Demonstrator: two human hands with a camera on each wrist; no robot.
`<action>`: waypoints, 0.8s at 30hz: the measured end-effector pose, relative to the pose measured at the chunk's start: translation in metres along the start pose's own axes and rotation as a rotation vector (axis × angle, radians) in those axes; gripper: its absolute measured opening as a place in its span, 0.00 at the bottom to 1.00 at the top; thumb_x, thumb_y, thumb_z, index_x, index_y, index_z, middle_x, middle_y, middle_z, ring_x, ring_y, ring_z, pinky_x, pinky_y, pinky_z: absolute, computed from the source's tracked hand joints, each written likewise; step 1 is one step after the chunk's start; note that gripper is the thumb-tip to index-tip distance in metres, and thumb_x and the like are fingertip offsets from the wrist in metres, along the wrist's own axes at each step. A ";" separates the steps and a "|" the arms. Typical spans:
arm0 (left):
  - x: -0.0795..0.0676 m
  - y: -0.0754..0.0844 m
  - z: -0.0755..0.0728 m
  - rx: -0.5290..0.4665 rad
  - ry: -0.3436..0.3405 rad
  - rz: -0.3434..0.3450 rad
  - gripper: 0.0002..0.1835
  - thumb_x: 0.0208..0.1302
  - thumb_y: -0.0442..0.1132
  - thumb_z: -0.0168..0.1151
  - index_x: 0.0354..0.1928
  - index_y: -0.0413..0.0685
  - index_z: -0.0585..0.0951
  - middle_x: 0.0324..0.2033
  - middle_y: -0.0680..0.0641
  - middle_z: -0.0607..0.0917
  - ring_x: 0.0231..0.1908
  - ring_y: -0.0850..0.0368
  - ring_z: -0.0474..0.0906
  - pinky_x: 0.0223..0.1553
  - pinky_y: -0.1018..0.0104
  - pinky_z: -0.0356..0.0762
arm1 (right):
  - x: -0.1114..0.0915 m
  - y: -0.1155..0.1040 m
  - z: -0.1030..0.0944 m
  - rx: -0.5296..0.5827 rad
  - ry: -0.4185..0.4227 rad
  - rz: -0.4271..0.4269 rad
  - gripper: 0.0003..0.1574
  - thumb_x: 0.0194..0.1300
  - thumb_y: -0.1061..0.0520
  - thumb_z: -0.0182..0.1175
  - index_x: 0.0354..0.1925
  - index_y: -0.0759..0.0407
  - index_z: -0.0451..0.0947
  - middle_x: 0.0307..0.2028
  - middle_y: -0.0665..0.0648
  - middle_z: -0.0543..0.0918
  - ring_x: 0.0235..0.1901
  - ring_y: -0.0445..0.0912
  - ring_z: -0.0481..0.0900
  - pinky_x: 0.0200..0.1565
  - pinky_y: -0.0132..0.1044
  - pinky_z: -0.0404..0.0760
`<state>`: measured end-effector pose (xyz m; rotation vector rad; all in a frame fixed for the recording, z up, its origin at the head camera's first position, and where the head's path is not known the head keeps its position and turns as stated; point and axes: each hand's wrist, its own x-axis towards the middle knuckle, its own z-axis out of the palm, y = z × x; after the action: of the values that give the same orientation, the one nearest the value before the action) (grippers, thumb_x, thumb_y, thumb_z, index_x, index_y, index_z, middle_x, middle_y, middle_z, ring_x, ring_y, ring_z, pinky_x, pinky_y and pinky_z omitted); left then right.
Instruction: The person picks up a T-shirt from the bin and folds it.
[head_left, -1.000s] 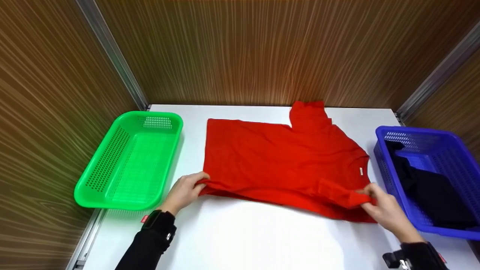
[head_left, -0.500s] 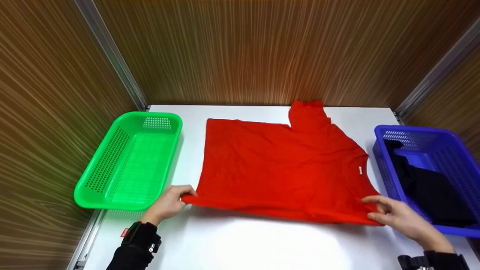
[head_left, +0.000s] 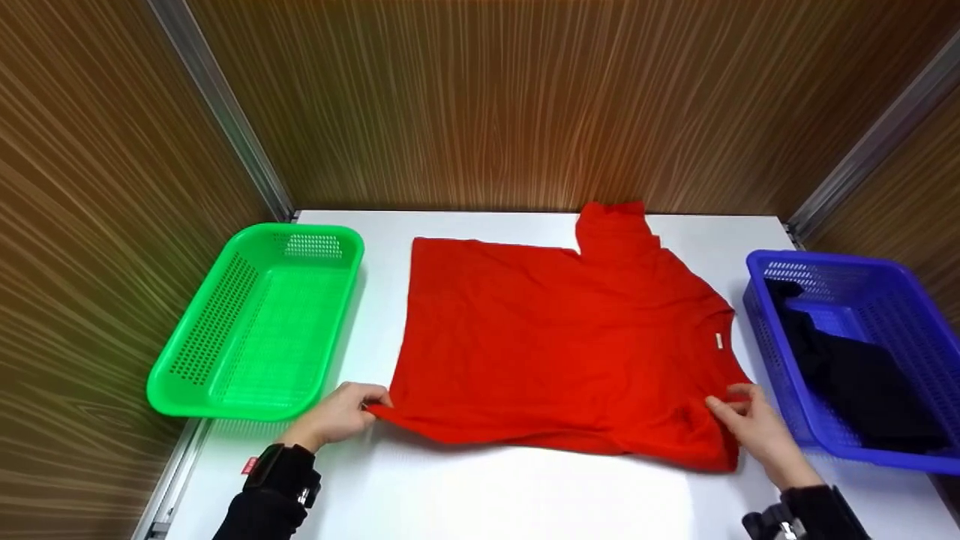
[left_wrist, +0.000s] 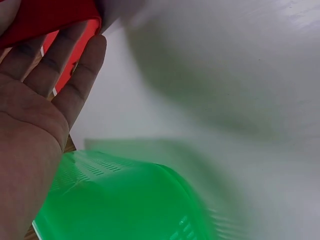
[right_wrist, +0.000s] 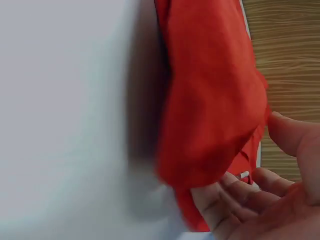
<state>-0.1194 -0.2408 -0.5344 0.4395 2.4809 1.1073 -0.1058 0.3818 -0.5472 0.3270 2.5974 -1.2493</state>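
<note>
A red T-shirt (head_left: pixel 540 330) lies spread on the white table, its collar with a small white label toward the right and one sleeve pointing to the back. My left hand (head_left: pixel 341 412) pinches the near hem corner and holds it a little up, so the near edge sags between the hands. In the left wrist view, the other fingers (left_wrist: pixel 80 80) extend below the cloth. My right hand (head_left: pixel 757 427) touches the shirt near the collar and near shoulder. The right wrist view shows its thumb apart from its fingers (right_wrist: pixel 255 195), which reach in at the cloth's edge.
To the left stands a green plastic basket (head_left: pixel 346 300) with nothing in it. At the right a blue basket (head_left: pixel 772 337) holds a folded black garment (head_left: pixel 877 390). Wood-grain panels (head_left: pixel 480 105) enclose the table at the back and sides.
The left hand has pulled its hem corner toward the near left. The right hand drew the near shoulder side forward, loosened its hold, then moved slightly left onto the cloth by the collar.
</note>
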 end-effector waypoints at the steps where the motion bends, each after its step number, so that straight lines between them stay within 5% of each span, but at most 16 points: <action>1: 0.000 0.000 0.000 0.000 0.003 -0.002 0.19 0.52 0.20 0.52 0.34 0.50 0.85 0.34 0.51 0.85 0.34 0.55 0.73 0.38 0.62 0.69 | 0.002 -0.001 0.003 -0.001 -0.013 0.002 0.44 0.74 0.48 0.61 0.69 0.75 0.55 0.42 0.65 0.80 0.35 0.40 0.74 0.38 0.32 0.74; 7: 0.000 0.000 0.001 0.013 0.011 -0.010 0.18 0.53 0.20 0.53 0.34 0.50 0.85 0.34 0.52 0.85 0.35 0.54 0.73 0.40 0.59 0.69 | 0.006 -0.007 0.006 -0.041 -0.100 -0.090 0.35 0.68 0.61 0.66 0.65 0.78 0.67 0.33 0.53 0.75 0.32 0.40 0.71 0.34 0.30 0.71; 12: -0.001 -0.001 0.000 0.003 0.018 -0.009 0.16 0.56 0.22 0.55 0.34 0.51 0.85 0.33 0.52 0.85 0.34 0.53 0.73 0.40 0.58 0.68 | -0.004 -0.013 -0.017 -0.146 -0.248 -0.247 0.27 0.66 0.60 0.68 0.56 0.79 0.76 0.26 0.51 0.76 0.24 0.35 0.71 0.28 0.30 0.72; 17: -0.003 -0.002 -0.004 -0.020 0.040 -0.004 0.14 0.60 0.23 0.56 0.36 0.50 0.85 0.34 0.52 0.86 0.35 0.53 0.73 0.41 0.58 0.68 | -0.018 -0.010 -0.044 -0.192 -0.426 -0.321 0.28 0.69 0.57 0.66 0.57 0.79 0.76 0.28 0.47 0.76 0.28 0.32 0.71 0.32 0.30 0.72; 22: -0.006 0.000 -0.010 -0.077 0.051 -0.027 0.09 0.63 0.26 0.61 0.36 0.48 0.85 0.34 0.46 0.87 0.33 0.53 0.72 0.39 0.60 0.67 | -0.029 -0.008 -0.067 -0.240 -0.451 -0.351 0.30 0.71 0.60 0.62 0.62 0.80 0.70 0.31 0.49 0.78 0.30 0.32 0.72 0.33 0.29 0.72; 24: -0.008 0.002 -0.011 -0.101 0.046 -0.026 0.07 0.64 0.27 0.62 0.36 0.47 0.85 0.34 0.45 0.88 0.33 0.54 0.71 0.38 0.61 0.66 | -0.031 -0.012 -0.074 -0.326 -0.370 -0.368 0.25 0.70 0.62 0.62 0.60 0.77 0.75 0.34 0.54 0.83 0.34 0.31 0.74 0.36 0.29 0.74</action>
<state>-0.1171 -0.2507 -0.5244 0.3554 2.4495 1.2384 -0.0883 0.4299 -0.4840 -0.4198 2.5327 -0.8504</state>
